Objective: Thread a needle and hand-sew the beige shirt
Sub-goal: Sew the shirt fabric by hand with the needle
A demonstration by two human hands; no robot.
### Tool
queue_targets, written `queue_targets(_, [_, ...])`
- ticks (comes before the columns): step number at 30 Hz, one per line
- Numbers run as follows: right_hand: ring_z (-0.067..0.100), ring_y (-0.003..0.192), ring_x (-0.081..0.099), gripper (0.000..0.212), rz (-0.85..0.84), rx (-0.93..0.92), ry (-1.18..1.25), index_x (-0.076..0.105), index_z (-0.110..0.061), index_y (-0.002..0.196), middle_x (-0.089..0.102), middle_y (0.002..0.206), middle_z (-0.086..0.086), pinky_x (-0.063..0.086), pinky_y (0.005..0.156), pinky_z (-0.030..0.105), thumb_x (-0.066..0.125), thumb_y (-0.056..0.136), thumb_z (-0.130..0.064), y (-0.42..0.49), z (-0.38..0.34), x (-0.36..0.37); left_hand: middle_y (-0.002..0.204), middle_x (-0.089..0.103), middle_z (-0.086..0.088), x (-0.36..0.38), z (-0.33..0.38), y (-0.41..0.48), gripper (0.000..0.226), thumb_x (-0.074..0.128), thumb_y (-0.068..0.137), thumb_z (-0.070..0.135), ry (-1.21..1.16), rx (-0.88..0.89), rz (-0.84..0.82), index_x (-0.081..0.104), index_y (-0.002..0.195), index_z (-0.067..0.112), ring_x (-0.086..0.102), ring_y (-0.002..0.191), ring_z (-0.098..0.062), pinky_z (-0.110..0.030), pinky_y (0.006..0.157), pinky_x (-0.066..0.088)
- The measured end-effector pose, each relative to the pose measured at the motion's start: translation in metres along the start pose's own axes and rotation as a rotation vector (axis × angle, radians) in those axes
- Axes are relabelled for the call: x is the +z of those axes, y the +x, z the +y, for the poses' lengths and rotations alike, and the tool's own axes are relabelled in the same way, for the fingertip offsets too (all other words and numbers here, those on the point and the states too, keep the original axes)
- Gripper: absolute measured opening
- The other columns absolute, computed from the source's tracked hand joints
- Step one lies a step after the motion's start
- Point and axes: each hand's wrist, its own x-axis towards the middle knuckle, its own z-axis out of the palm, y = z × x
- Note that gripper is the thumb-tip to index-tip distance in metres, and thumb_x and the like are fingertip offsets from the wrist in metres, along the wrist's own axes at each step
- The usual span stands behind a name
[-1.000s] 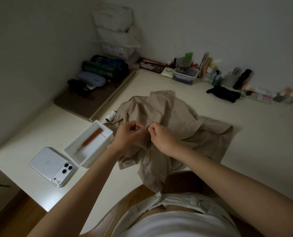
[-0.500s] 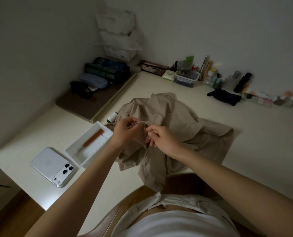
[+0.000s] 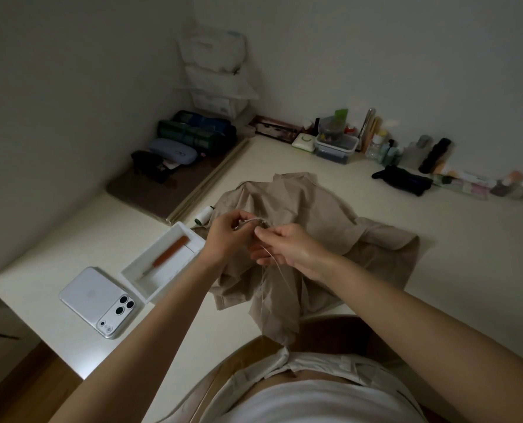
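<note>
The beige shirt (image 3: 312, 215) lies crumpled on the white table (image 3: 376, 270), one part hanging over the near edge. My left hand (image 3: 226, 236) grips a fold of the shirt, fingers curled over it. Just to its right, my right hand (image 3: 287, 245) pinches a light thread (image 3: 274, 264); the strand trails down over the fabric. The needle is too small to make out between the fingertips. A white thread spool (image 3: 204, 214) lies at the shirt's left edge.
A white tray (image 3: 162, 264) holding an orange-handled tool (image 3: 170, 254) stands left of the shirt, with a phone (image 3: 100, 302) face down beside it. Cases sit on a brown mat (image 3: 150, 190) at back left. Bottles and a plastic box (image 3: 336, 146) line the far wall.
My right hand has drawn slightly down and toward me, pulling the thread away from the left hand. My left hand keeps its grip on the fabric.
</note>
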Motion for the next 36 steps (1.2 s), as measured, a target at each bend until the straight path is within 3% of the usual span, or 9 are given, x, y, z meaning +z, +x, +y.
queue_targets(4, [0.007,0.062,0.067,0.019,0.040,-0.020,0.016,0.060,0.004,0.109,0.066,0.079,0.010,0.054,0.059,0.016,0.056,0.093,-0.004,0.001,-0.003,-0.001,0.081,0.067,-0.002,-0.001,0.000,-0.001,0.009,0.060,0.091,0.011,0.005,0.020,-0.013,0.065,0.084,0.013,0.062,0.071,-0.004,-0.016,0.069,0.050])
queue_targets(9, [0.009,0.055,0.067,0.021,0.231,-0.159,-0.045,0.046,-0.010,0.102,0.066,0.076,0.011,0.054,0.054,0.020,0.062,0.089,-0.007,0.009,-0.001,-0.002,0.086,0.067,-0.008,-0.003,-0.001,-0.005,0.010,0.058,0.092,0.010,0.011,0.069,-0.094,0.065,0.094,0.003,0.062,0.073,-0.008,-0.020,0.070,0.052])
queue_targets(15, [0.006,0.052,0.065,0.020,0.254,-0.235,-0.083,0.047,-0.020,0.090,0.065,0.071,0.005,0.051,0.049,0.019,0.064,0.088,-0.009,0.013,0.005,-0.004,0.087,0.067,-0.004,-0.002,0.004,-0.009,0.014,0.056,0.094,0.015,0.034,0.031,-0.101,0.068,0.095,0.007,0.062,0.076,-0.006,-0.018,0.072,0.051])
queue_targets(22, [0.012,0.054,0.066,0.015,0.161,-0.238,-0.197,0.054,-0.005,0.102,0.068,0.070,0.007,0.052,0.051,0.023,0.061,0.089,-0.005,0.014,0.009,-0.010,0.090,0.071,-0.007,-0.001,0.011,-0.015,0.020,0.056,0.094,0.021,-0.079,-0.077,-0.107,0.071,0.093,0.008,0.065,0.079,-0.008,-0.020,0.077,0.053])
queue_targets(26, [0.013,0.055,0.066,0.014,0.102,-0.239,-0.308,0.056,-0.005,0.101,0.067,0.066,0.004,0.056,0.054,0.026,0.061,0.089,-0.005,0.009,0.009,-0.014,0.082,0.071,-0.003,0.006,0.010,-0.022,0.024,0.058,0.092,0.023,-0.101,-0.103,-0.100,0.070,0.092,0.003,0.065,0.073,-0.006,-0.015,0.071,0.053])
queue_targets(31, [0.013,0.060,0.067,0.010,0.044,-0.284,-0.449,0.057,-0.008,0.099,0.066,0.062,-0.005,0.059,0.062,0.033,0.057,0.091,-0.003,0.001,0.010,-0.015,0.084,0.069,-0.020,0.014,0.011,-0.026,0.026,0.065,0.088,0.019,-0.172,-0.167,-0.076,0.068,0.091,-0.007,0.065,0.069,-0.012,-0.017,0.066,0.053])
queue_targets(33, [0.011,0.064,0.068,0.013,0.010,-0.287,-0.481,0.057,-0.009,0.103,0.067,0.068,-0.003,0.060,0.066,0.035,0.057,0.091,-0.003,-0.002,0.009,-0.017,0.080,0.067,-0.021,0.016,0.014,-0.027,0.027,0.066,0.088,0.014,-0.191,-0.171,-0.072,0.065,0.091,-0.013,0.063,0.060,-0.007,-0.012,0.060,0.052])
queue_targets(36, [0.002,0.078,0.065,0.022,-0.033,-0.324,-0.606,0.056,-0.015,0.115,0.066,0.088,-0.007,0.054,0.072,0.021,0.057,0.093,-0.013,-0.005,0.006,-0.022,0.081,0.068,-0.023,0.014,0.016,-0.026,0.025,0.064,0.089,0.014,-0.184,-0.159,-0.090,0.064,0.090,-0.011,0.066,0.067,-0.015,-0.019,0.066,0.054])
